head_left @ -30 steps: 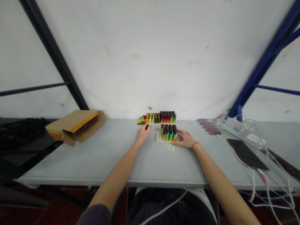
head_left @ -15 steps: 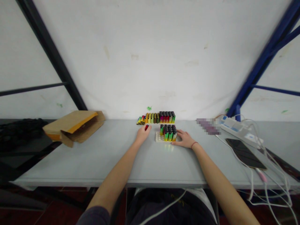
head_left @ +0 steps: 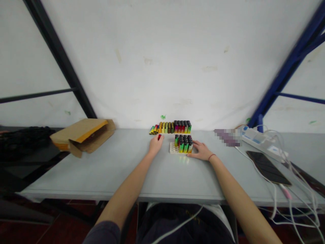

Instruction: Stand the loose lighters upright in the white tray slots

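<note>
My left hand (head_left: 155, 145) is closed around a red lighter (head_left: 159, 137), whose top end sticks out above the fingers. Just right of it lies a white tray (head_left: 173, 148) with round holes, its left part showing bare holes. Several upright lighters (head_left: 186, 146) with black tops and green, yellow and red bodies stand in the tray's right part. One green lighter (head_left: 176, 140) stands apart at the tray's back left. With thumb in front and fingers behind, my right hand (head_left: 201, 151) grips the tray's right end.
Against the wall stand more lighters (head_left: 182, 127) in a block, beside yellow and brown ones (head_left: 166, 127); a few lie flat (head_left: 153, 129). An open cardboard box (head_left: 81, 134) sits left. Right are a phone (head_left: 268, 167), a power strip (head_left: 264, 144) and loose white cables.
The whole view has shifted slightly to the right. My left hand still holds the red lighter, and my right hand stays at the tray's right end.
</note>
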A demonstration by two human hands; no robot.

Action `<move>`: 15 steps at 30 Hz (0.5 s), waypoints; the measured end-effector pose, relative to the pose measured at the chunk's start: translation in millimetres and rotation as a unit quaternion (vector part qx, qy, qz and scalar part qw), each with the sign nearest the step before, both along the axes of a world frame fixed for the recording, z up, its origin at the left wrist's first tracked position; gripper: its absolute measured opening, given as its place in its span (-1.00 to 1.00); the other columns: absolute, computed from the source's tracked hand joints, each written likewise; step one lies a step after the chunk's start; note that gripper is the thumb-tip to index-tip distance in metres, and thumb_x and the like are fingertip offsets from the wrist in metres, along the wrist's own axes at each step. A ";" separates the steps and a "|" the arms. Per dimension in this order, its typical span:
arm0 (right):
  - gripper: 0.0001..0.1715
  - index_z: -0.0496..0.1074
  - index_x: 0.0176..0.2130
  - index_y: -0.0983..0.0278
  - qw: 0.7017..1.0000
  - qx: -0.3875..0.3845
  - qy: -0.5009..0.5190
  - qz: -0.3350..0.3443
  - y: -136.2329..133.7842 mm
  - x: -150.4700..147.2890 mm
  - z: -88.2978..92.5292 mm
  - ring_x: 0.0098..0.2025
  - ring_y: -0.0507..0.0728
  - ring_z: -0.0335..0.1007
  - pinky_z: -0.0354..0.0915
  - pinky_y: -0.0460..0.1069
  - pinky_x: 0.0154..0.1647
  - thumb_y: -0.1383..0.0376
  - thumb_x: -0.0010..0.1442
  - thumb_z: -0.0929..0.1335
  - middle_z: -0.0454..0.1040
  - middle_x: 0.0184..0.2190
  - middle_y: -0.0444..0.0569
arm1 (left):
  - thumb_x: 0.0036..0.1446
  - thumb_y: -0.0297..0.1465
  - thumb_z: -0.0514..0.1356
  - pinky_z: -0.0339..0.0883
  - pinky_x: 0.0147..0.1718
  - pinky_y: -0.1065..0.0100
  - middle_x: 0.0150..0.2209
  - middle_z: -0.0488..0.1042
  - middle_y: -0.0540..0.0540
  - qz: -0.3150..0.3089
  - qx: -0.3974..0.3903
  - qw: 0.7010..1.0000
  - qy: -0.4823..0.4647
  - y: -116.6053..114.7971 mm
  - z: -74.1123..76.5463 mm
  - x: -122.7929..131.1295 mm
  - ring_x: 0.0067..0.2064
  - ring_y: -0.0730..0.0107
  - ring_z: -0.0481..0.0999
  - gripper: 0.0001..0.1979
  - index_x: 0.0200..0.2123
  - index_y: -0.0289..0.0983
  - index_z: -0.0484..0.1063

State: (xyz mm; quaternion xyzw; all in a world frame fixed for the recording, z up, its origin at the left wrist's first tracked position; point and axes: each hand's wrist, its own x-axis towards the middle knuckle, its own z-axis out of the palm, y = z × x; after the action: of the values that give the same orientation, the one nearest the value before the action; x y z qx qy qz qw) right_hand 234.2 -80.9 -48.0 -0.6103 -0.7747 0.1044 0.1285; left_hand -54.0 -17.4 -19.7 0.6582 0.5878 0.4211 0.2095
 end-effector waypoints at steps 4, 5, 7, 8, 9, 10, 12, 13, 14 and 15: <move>0.03 0.35 0.31 0.20 1.000 0.003 0.002 0.003 0.7 -0.1 -0.7 0.44 0.41 0.07 -0.01 0.35 0.43 -0.33 0.09 0.36 0.17 0.42 0.18 | 0.23 -0.22 0.15 0.28 -0.29 0.36 -0.44 0.49 -0.05 -0.008 -0.002 1.000 -0.004 -2.7 0.2 -3.1 -0.32 0.26 0.50 -0.77 -0.42 -0.21 0.33; 0.05 0.34 0.32 0.21 1.000 0.003 0.001 0.003 0.9 -0.1 -0.9 0.43 0.41 0.08 -0.01 0.34 0.43 -0.34 0.09 0.36 0.17 0.43 0.18 | 0.21 -0.20 0.18 0.29 -0.29 0.36 -0.43 0.49 -0.04 -0.012 0.000 1.000 -0.005 -3.1 0.2 -3.9 -0.32 0.27 0.50 -0.78 -0.38 -0.21 0.33; 0.08 0.32 0.34 0.23 1.000 0.004 0.001 0.005 1.1 0.0 -1.2 0.43 0.41 0.08 -0.01 0.34 0.43 -0.34 0.09 0.36 0.16 0.43 0.19 | 0.18 -0.20 0.23 0.31 -0.28 0.35 -0.39 0.48 -0.04 -0.027 0.012 0.999 -0.011 -3.4 0.2 -5.0 -0.34 0.29 0.50 -0.77 -0.27 -0.21 0.31; 0.08 0.32 0.34 0.23 1.000 0.005 0.001 0.004 1.1 0.1 -1.3 0.43 0.41 0.08 0.00 0.33 0.43 -0.34 0.09 0.35 0.16 0.43 0.19 | 0.19 -0.21 0.23 0.33 -0.29 0.35 -0.37 0.48 -0.04 -0.040 0.017 0.999 -0.018 -3.2 0.5 -5.4 -0.36 0.31 0.49 -0.76 -0.20 -0.21 0.29; 0.07 0.33 0.33 0.23 1.000 0.006 0.002 0.005 1.1 0.1 -1.2 0.43 0.41 0.09 0.00 0.33 0.43 -0.34 0.09 0.35 0.16 0.43 0.18 | 0.22 -0.21 0.20 0.34 -0.31 0.35 -0.34 0.48 -0.04 -0.056 0.017 0.998 -0.027 -2.9 0.9 -5.5 -0.39 0.33 0.49 -0.75 -0.14 -0.22 0.27; 0.07 0.34 0.33 0.22 1.000 0.007 0.002 0.006 1.0 0.1 -1.0 0.42 0.41 0.09 0.01 0.33 0.42 -0.35 0.09 0.35 0.17 0.42 0.18 | 0.26 -0.21 0.15 0.36 -0.33 0.34 -0.32 0.47 -0.04 -0.076 0.014 0.996 -0.036 -2.4 1.5 -5.7 -0.42 0.36 0.47 -0.74 -0.10 -0.22 0.24; 0.05 0.35 0.31 0.20 1.000 0.007 0.003 0.008 0.8 0.0 -0.4 0.42 0.41 0.11 0.01 0.34 0.42 -0.35 0.09 0.35 0.18 0.42 0.16 | 0.31 -0.20 0.07 0.39 -0.33 0.32 -0.28 0.44 -0.04 -0.112 0.016 0.993 -0.044 -0.6 3.6 -6.1 -0.43 0.39 0.45 -0.74 -0.04 -0.21 0.20; 0.04 0.36 0.31 0.19 1.000 0.006 0.003 0.009 0.6 -0.1 0.0 0.42 0.41 0.11 0.01 0.34 0.42 -0.35 0.09 0.35 0.18 0.42 0.16 | 0.31 -0.20 0.07 0.42 -0.27 0.29 -0.25 0.43 -0.05 -0.125 0.032 0.991 -0.040 0.5 5.1 -6.5 -0.39 0.37 0.47 -0.74 -0.04 -0.21 0.20; 0.03 0.36 0.31 0.19 1.000 0.005 0.002 0.010 0.4 -0.3 0.5 0.42 0.41 0.10 0.01 0.34 0.42 -0.35 0.09 0.35 0.18 0.42 0.16 | 0.31 -0.21 0.08 0.44 -0.18 0.25 -0.22 0.43 -0.07 -0.134 0.060 0.989 -0.029 1.6 6.8 -7.2 -0.30 0.34 0.49 -0.76 -0.06 -0.21 0.21; 0.03 0.36 0.31 0.19 1.000 0.004 0.002 0.010 0.2 -0.4 0.8 0.42 0.41 0.10 0.01 0.34 0.42 -0.34 0.09 0.35 0.18 0.42 0.16 | 0.29 -0.23 0.10 0.42 -0.05 0.19 -0.19 0.42 -0.10 -0.141 0.093 0.986 -0.012 2.7 8.7 -8.2 -0.19 0.29 0.49 -0.78 -0.09 -0.21 0.23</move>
State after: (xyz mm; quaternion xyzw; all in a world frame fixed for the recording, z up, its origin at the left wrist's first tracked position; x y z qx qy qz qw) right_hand 233.8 -80.6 -47.1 -0.6022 -0.7806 0.1039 0.1309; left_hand -62.1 -14.8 -11.0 0.7458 0.4452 0.4481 0.2118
